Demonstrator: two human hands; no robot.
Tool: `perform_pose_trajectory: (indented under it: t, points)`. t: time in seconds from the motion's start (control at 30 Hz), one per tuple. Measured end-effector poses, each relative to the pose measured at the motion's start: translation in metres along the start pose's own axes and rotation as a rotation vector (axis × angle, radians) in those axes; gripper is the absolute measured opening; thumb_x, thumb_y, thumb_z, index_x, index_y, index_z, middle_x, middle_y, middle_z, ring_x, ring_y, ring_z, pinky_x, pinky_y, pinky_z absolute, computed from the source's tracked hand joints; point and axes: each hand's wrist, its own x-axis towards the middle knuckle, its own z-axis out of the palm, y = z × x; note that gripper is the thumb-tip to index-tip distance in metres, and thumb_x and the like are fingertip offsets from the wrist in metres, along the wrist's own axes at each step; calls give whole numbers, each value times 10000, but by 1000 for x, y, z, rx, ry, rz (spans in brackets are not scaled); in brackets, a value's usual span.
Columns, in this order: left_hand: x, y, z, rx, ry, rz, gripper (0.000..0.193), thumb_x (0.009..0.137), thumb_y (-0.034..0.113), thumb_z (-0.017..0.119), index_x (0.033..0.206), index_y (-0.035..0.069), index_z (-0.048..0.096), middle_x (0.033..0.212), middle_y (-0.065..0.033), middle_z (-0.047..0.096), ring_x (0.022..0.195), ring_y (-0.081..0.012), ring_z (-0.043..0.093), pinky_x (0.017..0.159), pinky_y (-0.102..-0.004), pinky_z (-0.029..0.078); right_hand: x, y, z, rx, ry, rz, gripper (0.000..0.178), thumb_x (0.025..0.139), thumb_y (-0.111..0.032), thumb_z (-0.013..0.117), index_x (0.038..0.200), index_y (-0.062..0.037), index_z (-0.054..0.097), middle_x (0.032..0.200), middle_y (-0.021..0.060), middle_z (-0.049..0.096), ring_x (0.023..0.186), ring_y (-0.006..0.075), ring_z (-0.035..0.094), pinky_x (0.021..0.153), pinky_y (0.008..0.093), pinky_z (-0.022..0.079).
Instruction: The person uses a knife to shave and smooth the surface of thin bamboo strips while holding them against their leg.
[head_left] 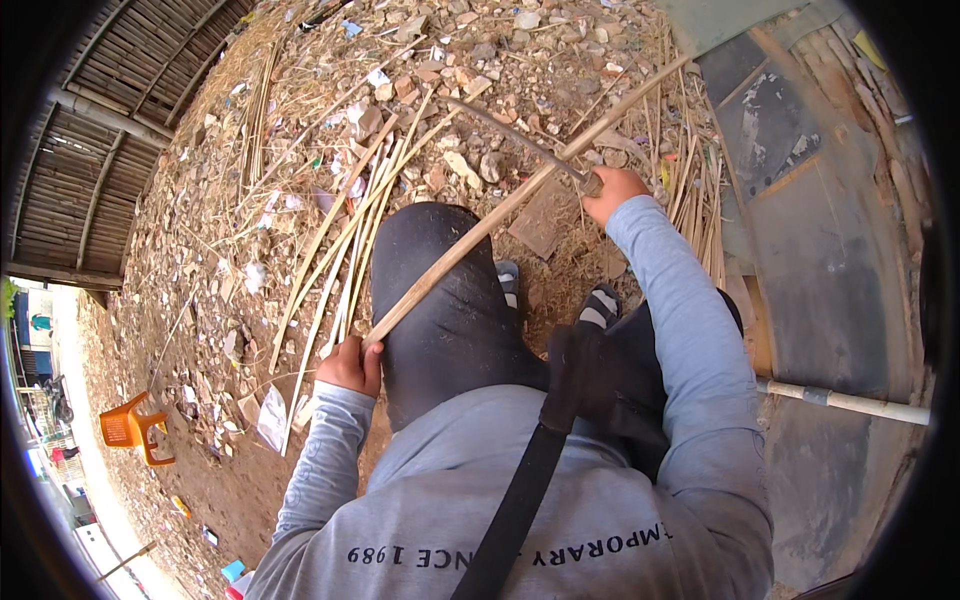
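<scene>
A long bamboo strip [450,262] slants across my left thigh, its near end in my left hand [350,367]. The fingers of that hand are closed round it. My right hand [613,195] grips the short handle of a long, dark-bladed knife [520,138]. The blade crosses the strip close to the handle and points to the far left; whether it bites into the bamboo I cannot tell. Beyond my left knee, several split bamboo strips [352,250] lie in a loose bundle on the ground.
Stones and litter [430,70] cover the ground. More thin strips [690,190] lie at the right, beside dark sheet panels [835,290] with a pale pipe [860,402] across them. An orange plastic chair [125,428] stands at left, below a bamboo wall [85,170].
</scene>
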Motion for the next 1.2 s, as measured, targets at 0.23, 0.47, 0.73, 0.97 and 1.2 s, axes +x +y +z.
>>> perform_pose_trajectory:
  t: [0.23,0.47,0.73,0.97,1.2]
  points:
    - [0,3,-18,54,-1,15,286,873,325,605,805,56,534,585,-182,576,526,-406,570,477,-482,445,-10,-15,-11,-100,9,-120,396,710,-213,674,1078,-69,643,897,202,663,854,371,636,799,417,515]
    - [9,0,-1,-24,-10,1,307,880,339,594,796,47,549,607,-192,578,553,-411,572,499,-477,443,3,0,5,-8,-95,-59,371,708,-232,682,1043,-76,653,904,183,667,856,347,653,796,417,523]
    - [6,5,-18,-49,-88,-39,340,897,327,570,735,33,516,558,-212,539,540,-423,556,505,-485,430,-20,-35,1,-36,-119,-219,361,708,-241,690,1040,-105,653,882,181,665,828,355,645,774,433,522]
    - [15,9,-21,-17,-66,-39,384,906,336,564,684,32,490,548,-219,532,522,-425,545,493,-486,426,-13,-36,9,-65,-49,-216,348,710,-271,690,1008,-97,641,838,180,660,817,368,639,748,440,516]
    - [12,14,-16,3,-28,-4,355,899,343,567,729,35,525,609,-224,562,552,-433,562,512,-502,438,-13,-24,11,-53,-77,-114,329,719,-231,678,1018,-102,637,879,167,669,844,348,649,784,432,520]
